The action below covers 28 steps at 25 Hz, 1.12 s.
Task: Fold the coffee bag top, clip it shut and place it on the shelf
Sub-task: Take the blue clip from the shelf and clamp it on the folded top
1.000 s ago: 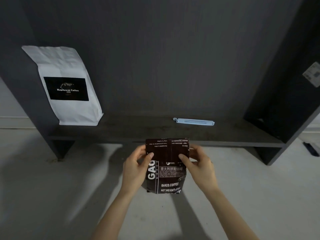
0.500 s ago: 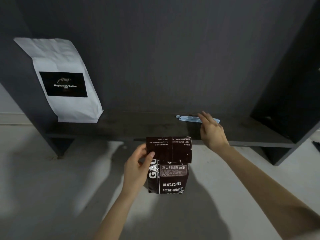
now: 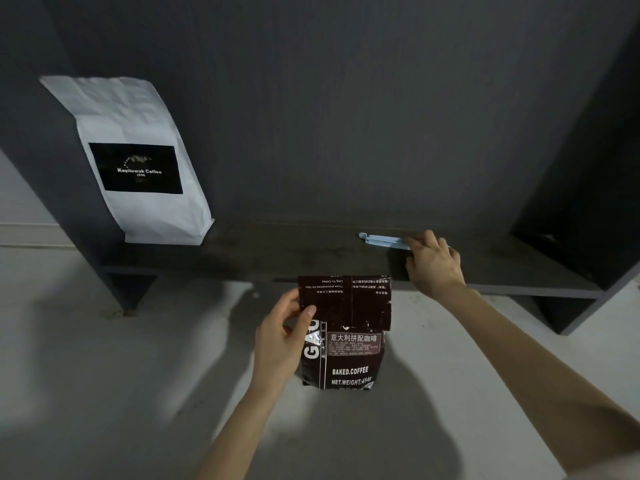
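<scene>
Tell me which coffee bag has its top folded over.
The dark brown bag held in the left hand; its top flap is folded down. The white bag on the shelf stands unfolded.

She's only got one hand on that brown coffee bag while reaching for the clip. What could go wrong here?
The folded top of the brown coffee bag is pinned only by the left hand at one edge; its free right side could spring open. The right hand covers one end of the blue clip lying flat on the shelf; a fumbled pickup could push it further back.
</scene>
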Each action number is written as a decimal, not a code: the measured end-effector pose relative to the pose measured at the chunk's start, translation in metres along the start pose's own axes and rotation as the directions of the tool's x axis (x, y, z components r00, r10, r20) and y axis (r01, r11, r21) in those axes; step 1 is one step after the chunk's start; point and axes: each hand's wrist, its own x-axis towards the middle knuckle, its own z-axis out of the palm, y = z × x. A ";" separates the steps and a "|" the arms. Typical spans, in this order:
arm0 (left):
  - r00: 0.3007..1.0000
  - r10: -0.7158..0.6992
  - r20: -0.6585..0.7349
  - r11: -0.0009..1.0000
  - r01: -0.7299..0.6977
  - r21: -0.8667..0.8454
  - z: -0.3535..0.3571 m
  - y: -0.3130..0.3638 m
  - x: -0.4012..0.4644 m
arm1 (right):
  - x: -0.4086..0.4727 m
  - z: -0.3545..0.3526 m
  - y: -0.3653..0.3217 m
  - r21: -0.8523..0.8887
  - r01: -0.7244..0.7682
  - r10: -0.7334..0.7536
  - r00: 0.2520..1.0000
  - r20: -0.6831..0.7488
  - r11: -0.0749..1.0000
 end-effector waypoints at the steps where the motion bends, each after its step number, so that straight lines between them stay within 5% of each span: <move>1: 1.000 0.000 0.001 1.000 0.000 0.000 0.000 -0.001 0.000 | 0.001 0.000 -0.001 0.013 -0.009 0.009 1.000 -0.014 1.000; 8: 1.000 0.008 0.006 1.000 -0.008 -0.015 0.000 -0.001 -0.002 | -0.001 -0.002 0.001 0.025 -0.012 0.014 0.995 -0.104 1.000; 15: 1.000 0.019 -0.004 1.000 -0.020 -0.021 0.001 0.001 -0.006 | -0.005 -0.003 0.007 0.102 -0.026 0.031 0.998 -0.047 0.994; 28: 0.996 0.028 -0.088 0.989 -0.040 -0.141 0.002 0.011 -0.024 | -0.099 -0.029 -0.016 0.682 0.129 0.048 0.971 -0.235 0.720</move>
